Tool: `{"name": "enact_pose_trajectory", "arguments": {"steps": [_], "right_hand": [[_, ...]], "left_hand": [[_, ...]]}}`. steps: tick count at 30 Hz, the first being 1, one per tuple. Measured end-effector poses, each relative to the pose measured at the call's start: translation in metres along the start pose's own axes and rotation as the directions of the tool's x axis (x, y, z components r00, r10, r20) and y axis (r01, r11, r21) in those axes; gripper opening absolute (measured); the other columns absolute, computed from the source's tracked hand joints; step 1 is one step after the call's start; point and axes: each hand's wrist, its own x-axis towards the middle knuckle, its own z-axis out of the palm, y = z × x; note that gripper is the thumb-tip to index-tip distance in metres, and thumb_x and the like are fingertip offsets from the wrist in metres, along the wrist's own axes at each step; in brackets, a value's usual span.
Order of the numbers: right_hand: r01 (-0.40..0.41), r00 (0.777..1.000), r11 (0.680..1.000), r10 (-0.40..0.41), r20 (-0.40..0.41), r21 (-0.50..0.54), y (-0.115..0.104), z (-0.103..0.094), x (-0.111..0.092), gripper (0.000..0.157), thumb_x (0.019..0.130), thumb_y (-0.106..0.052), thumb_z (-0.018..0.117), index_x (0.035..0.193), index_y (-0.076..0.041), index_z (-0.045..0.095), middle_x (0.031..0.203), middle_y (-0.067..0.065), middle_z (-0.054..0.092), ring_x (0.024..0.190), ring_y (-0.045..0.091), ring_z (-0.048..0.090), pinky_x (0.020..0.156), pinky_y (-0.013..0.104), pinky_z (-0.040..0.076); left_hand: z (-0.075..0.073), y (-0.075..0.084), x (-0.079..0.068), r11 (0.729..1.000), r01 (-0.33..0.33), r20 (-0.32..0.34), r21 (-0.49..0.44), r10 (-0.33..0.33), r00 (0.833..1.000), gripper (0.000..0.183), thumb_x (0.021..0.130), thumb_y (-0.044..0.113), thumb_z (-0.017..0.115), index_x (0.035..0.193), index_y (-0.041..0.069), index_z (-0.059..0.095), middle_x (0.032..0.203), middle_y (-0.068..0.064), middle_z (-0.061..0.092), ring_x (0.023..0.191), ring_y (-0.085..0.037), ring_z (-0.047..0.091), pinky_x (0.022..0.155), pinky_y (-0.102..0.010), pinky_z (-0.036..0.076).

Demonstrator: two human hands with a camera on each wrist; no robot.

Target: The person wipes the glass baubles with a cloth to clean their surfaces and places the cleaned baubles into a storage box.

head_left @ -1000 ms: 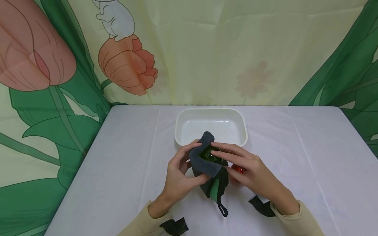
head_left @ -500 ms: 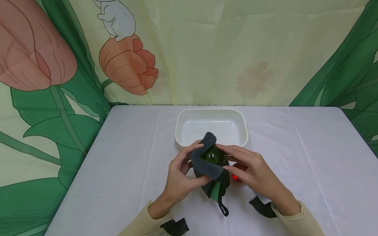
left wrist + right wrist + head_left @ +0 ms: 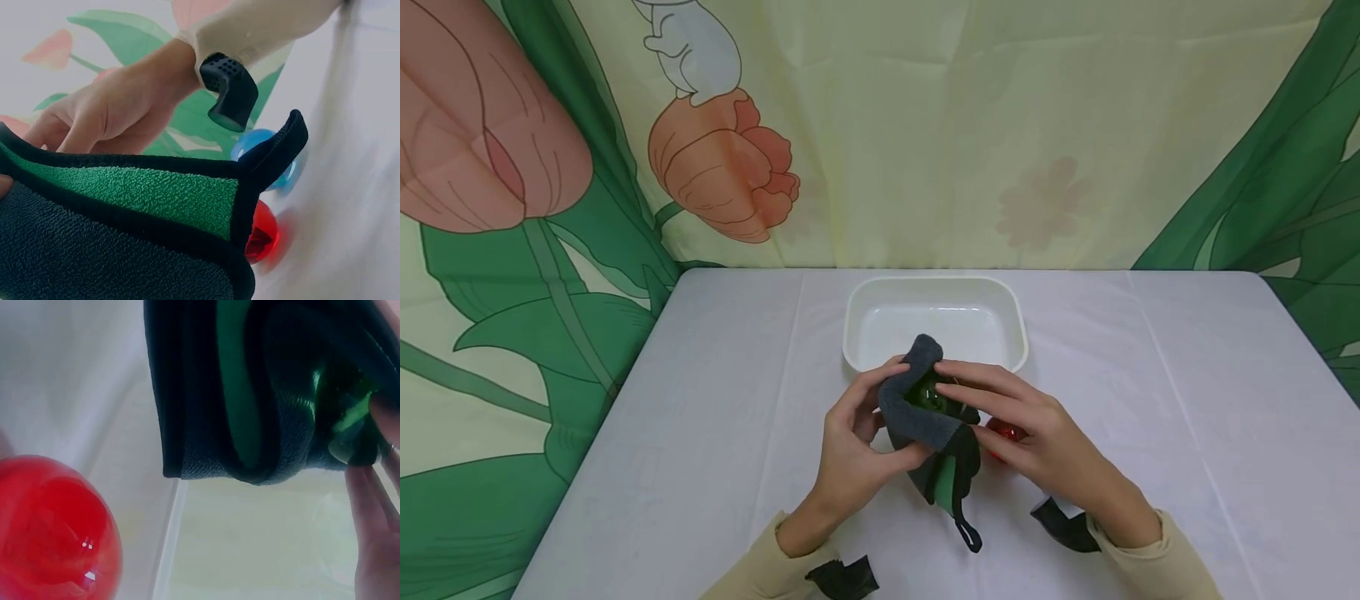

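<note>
My left hand grips a folded dark grey towel, its thumb on the near side and its fingers behind. The towel has a green strip and a hanging loop. A shiny see-through green ball sits in its fold, partly covered. My right hand holds the ball, two fingers laid over it and the thumb by the towel's edge. In the right wrist view, fingertips meet the green ball beside the cloth. A red ball lies on the table, partly behind the right hand.
A white rectangular tray stands just beyond the hands on the white-covered table. In the left wrist view, a clear blue ball shows behind the towel's loop. A printed curtain hangs behind the table.
Half a second ago the right fingers were drawn to the ball's far side, showing more of it. Now they lie across the ball again, much as one second ago. The left hand keeps its grip.
</note>
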Motion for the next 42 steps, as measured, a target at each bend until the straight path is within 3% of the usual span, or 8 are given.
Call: {"name": "enact_pose_trajectory", "arguments": {"steps": [3,9,14,19,22,30,37,42], "right_hand": [[0.079,0.997,0.997,-0.079,-0.013,0.004,-0.004,0.0,0.006,0.033,0.095,-0.017,0.049,0.119,0.004,0.058,0.126,0.02,0.051,0.118,0.03,0.047,0.082,0.015,0.043],[0.067,0.997,0.998,-0.068,-0.023,-0.014,-0.003,0.0,0.004,0.032,0.095,-0.017,0.049,0.118,0.003,0.059,0.125,0.019,0.052,0.116,0.027,0.049,0.072,0.015,0.044],[-0.108,0.994,0.993,0.11,-0.028,0.055,0.002,0.0,-0.004,0.041,0.084,-0.009,0.066,0.123,-0.001,0.057,0.126,0.014,0.054,0.104,0.016,0.058,0.063,0.015,0.05],[-0.303,0.952,0.943,0.307,-0.01,0.139,0.0,0.0,-0.006,0.056,0.074,0.002,0.072,0.126,-0.006,0.055,0.123,0.007,0.057,0.098,0.017,0.063,0.07,0.027,0.054],[-0.337,0.941,0.929,0.34,0.01,0.156,0.0,0.0,-0.006,0.055,0.076,0.001,0.071,0.128,-0.008,0.054,0.124,0.006,0.057,0.099,0.016,0.063,0.073,0.029,0.053],[-0.225,0.974,0.974,0.224,0.042,0.028,-0.001,-0.007,-0.006,0.063,0.073,0.005,0.073,0.131,-0.01,0.051,0.13,0.003,0.053,0.107,0.015,0.057,0.072,0.024,0.053],[-0.033,0.999,0.998,0.034,0.014,-0.056,0.001,-0.005,-0.002,0.044,0.091,-0.03,0.056,0.125,-0.002,0.056,0.129,0.014,0.05,0.11,0.019,0.052,0.075,0.014,0.048],[0.026,1.0,0.997,-0.027,-0.007,-0.069,0.0,-0.003,0.0,0.039,0.093,-0.027,0.053,0.121,-0.001,0.059,0.126,0.017,0.052,0.11,0.021,0.052,0.074,0.011,0.046]], "left_hand": [[0.0,-0.001,0.0,1.0,0.001,0.0,-0.01,-0.001,1.0,0.068,0.067,-0.012,0.073,0.128,0.001,0.046,0.137,-0.014,0.043,0.112,-0.032,0.052,0.08,-0.036,0.051],[-0.001,-0.001,0.0,1.0,-0.002,0.016,-0.017,0.002,1.0,0.069,0.067,-0.014,0.072,0.128,0.0,0.045,0.137,-0.015,0.042,0.114,-0.032,0.051,0.082,-0.037,0.05],[0.001,0.0,0.0,1.0,-0.014,0.046,0.0,0.014,0.999,0.071,0.067,-0.012,0.074,0.13,0.0,0.043,0.139,-0.014,0.039,0.114,-0.031,0.051,0.081,-0.037,0.05],[0.003,0.002,0.0,1.0,-0.019,0.049,0.019,0.018,0.999,0.07,0.067,-0.01,0.075,0.13,0.001,0.044,0.138,-0.014,0.041,0.112,-0.031,0.052,0.08,-0.036,0.051],[0.003,0.002,-0.001,0.999,-0.016,0.039,0.032,0.015,0.999,0.069,0.068,-0.009,0.074,0.129,0.002,0.045,0.138,-0.013,0.042,0.111,-0.03,0.053,0.08,-0.035,0.051],[0.004,0.0,-0.001,0.999,-0.025,0.027,0.04,0.024,0.999,0.068,0.069,-0.009,0.074,0.129,0.003,0.046,0.137,-0.013,0.043,0.109,-0.029,0.055,0.078,-0.036,0.052],[0.003,0.004,-0.001,1.0,-0.019,0.023,0.024,0.019,1.0,0.068,0.069,-0.011,0.072,0.13,0.001,0.044,0.138,-0.014,0.042,0.109,-0.03,0.054,0.078,-0.036,0.052],[0.003,0.006,-0.001,1.0,-0.008,0.032,0.009,0.008,0.999,0.069,0.068,-0.014,0.071,0.13,-0.002,0.042,0.138,-0.015,0.04,0.112,-0.03,0.053,0.08,-0.036,0.051]]}}
